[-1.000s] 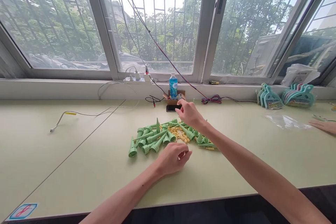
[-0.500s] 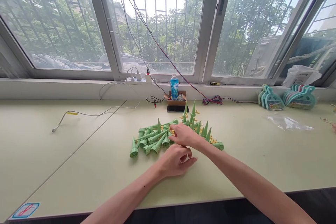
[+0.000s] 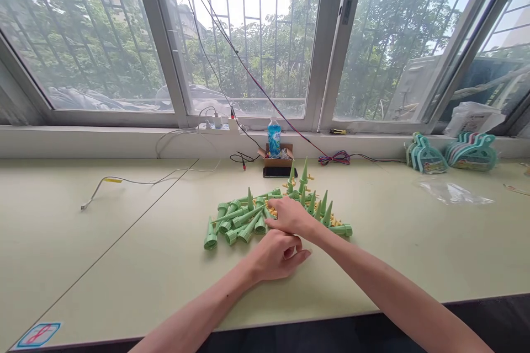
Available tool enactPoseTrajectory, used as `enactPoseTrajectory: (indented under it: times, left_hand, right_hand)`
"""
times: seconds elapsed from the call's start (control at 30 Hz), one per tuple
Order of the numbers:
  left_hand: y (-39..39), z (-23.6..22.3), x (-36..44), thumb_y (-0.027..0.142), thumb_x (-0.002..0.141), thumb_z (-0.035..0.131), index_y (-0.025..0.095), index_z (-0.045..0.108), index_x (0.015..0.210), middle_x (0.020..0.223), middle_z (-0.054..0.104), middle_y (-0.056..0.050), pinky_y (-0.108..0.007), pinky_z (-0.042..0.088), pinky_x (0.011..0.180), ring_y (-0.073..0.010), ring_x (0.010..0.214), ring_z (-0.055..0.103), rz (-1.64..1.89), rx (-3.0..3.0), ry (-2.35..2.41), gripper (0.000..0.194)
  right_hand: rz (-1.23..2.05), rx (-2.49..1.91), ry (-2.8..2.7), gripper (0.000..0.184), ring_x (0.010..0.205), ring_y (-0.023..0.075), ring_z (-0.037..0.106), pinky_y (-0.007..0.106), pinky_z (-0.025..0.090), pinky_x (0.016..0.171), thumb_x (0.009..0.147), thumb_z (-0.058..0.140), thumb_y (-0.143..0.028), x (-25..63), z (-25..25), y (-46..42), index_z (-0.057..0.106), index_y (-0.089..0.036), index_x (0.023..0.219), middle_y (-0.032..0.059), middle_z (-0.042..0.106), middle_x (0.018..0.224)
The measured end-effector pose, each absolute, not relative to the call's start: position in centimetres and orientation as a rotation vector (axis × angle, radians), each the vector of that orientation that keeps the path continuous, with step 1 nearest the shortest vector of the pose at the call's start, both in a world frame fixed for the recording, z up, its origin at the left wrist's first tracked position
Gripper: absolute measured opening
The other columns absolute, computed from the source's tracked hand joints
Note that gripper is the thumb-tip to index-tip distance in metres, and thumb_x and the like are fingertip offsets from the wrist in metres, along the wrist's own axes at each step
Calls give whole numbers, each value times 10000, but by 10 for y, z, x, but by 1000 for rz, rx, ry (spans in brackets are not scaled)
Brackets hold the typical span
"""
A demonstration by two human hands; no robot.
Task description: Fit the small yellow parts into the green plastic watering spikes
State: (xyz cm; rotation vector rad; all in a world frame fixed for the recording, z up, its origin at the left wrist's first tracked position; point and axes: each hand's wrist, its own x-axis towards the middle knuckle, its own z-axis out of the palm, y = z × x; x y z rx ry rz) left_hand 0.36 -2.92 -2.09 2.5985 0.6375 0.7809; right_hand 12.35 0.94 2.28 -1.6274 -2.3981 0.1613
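Green cones [image 3: 248, 216] heaped mid-table with yellow bits [image 3: 337, 222]. Right hand [image 3: 292, 216] fingers down at heap, can't tell if pinching. Left hand [image 3: 278, 253] nearer edge, fingers loosely curled, thumb apart.

The pale table [image 3: 397, 226] bears green cones [image 3: 249, 226] and a phone [image 3: 280, 172].

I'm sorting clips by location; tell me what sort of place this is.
Likely a small workroom: a long worktable under windows, heaped green conical parts and bundled teal items.
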Motion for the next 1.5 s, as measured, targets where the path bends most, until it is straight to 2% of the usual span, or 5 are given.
enactPoseTrajectory:
  times: [0.47, 0.7, 0.9, 1.07, 1.5]
  left_hand:
    - [-30, -18, 4, 292, 895, 504, 172, 486, 580, 467, 390, 50, -231, 278, 492, -80, 447, 319, 777, 2565, 657, 338]
    - [-30, -16, 3, 357, 948, 427, 180, 445, 539, 469, 383, 40, -253, 277, 505, -90, 452, 313, 822, 2530, 647, 446]
    - [-24, -23, -2, 423, 1019, 152, 175, 559, 650, 506, 431, 15, -266, 339, 545, -114, 474, 406, 1188, 2241, 812, 602]
    - [-18, -21, 1, 441, 1016, 205, 188, 551, 699, 540, 472, 13, -262, 365, 536, -124, 487, 448, 1411, 1969, 1091, 534]
    - [-17, -9, 5, 439, 944, 466, 174, 545, 843, 634, 519, 33, -214, 347, 447, -93, 450, 474, 1289, 1888, 1072, 295]
  right_hand:
    - [406, -1599, -2184, 214, 954, 243, 565, 244, 397, 632, 792, 573, -272, 131, 27, 9, 608, -159, 971, 102, 647, 890]
    - [422, -1498, -2112, 181, 866, 218, 569, 231, 402, 591, 803, 551, -280, 143, 46, -9, 578, -190, 957, 38, 603, 732]
    - [384, -1232, -1924, 192, 518, 114, 485, 227, 408, 539, 874, 537, -322, 153, 29, -26, 520, -199, 1021, -54, 532, 607]
    - [255, -1142, -1846, 178, 529, 114, 518, 235, 456, 558, 883, 550, -318, 158, -4, -34, 511, -213, 1020, -26, 569, 693]
    - [380, -1069, -1877, 297, 544, 119, 586, 247, 496, 568, 885, 562, -269, 151, -29, -41, 453, -233, 1159, -8, 628, 816]
